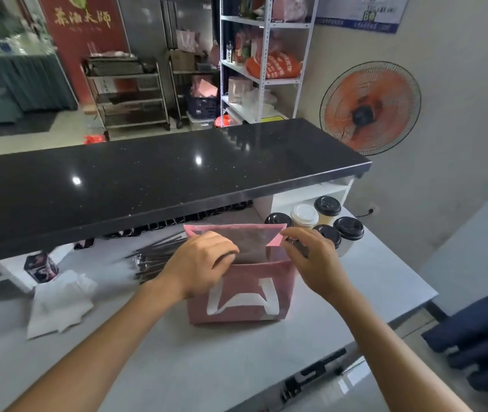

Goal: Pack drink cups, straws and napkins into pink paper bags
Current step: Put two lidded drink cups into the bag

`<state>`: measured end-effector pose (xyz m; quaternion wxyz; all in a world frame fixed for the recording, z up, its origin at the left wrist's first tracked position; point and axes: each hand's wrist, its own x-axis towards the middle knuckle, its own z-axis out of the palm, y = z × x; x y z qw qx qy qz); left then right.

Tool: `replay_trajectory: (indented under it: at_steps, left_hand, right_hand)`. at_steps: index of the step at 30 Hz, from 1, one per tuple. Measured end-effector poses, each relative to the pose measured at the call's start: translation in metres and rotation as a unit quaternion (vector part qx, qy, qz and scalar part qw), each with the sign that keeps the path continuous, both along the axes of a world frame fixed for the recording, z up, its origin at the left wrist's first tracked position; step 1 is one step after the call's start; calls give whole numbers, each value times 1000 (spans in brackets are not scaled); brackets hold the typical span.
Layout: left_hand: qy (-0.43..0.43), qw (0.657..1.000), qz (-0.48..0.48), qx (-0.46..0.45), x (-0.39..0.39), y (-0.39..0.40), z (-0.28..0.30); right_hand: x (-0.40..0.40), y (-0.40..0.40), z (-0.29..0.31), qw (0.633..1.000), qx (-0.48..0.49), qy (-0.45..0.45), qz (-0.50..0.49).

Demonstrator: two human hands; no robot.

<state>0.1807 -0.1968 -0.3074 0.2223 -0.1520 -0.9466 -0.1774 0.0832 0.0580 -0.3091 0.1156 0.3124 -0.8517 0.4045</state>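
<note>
Pink paper bag (237, 292) with flat white handles upright on the pale smooth surface (177, 367), left hand (198, 263) fingers curled over its near rim, right hand (314, 260) pinching the right edge, round-lidded cups (326, 224) just behind, dark wrapped straws (159, 257) and crumpled white napkins (58, 304) to the left

Both bare forearms reach forward from the bottom edge and converge toward the middle. The left hand (199, 263) lies palm down, knuckles up, its fingers curled over the near rim of the bag (237, 295), the fingertips hidden inside. The right hand (311, 257) is raised just beside it, wrist bent, thumb and forefinger pinching the bag's right-hand corner.
</note>
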Motion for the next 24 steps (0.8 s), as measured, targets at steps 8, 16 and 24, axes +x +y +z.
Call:
replay_trajectory:
  at_steps: [8, 16, 24]
  left_hand:
    - [-56, 998, -1, 9, -22, 14, -1]
    - [-74, 997, 20, 22, -46, 24, -2]
    - [-78, 994, 75, 20, -47, 21, -1]
  right_hand:
    - [-38, 12, -26, 976, 90, -170, -104]
    - [-94, -2, -56, 936, 337, -103, -24]
    - [-128, -3, -90, 898, 435, -56, 15]
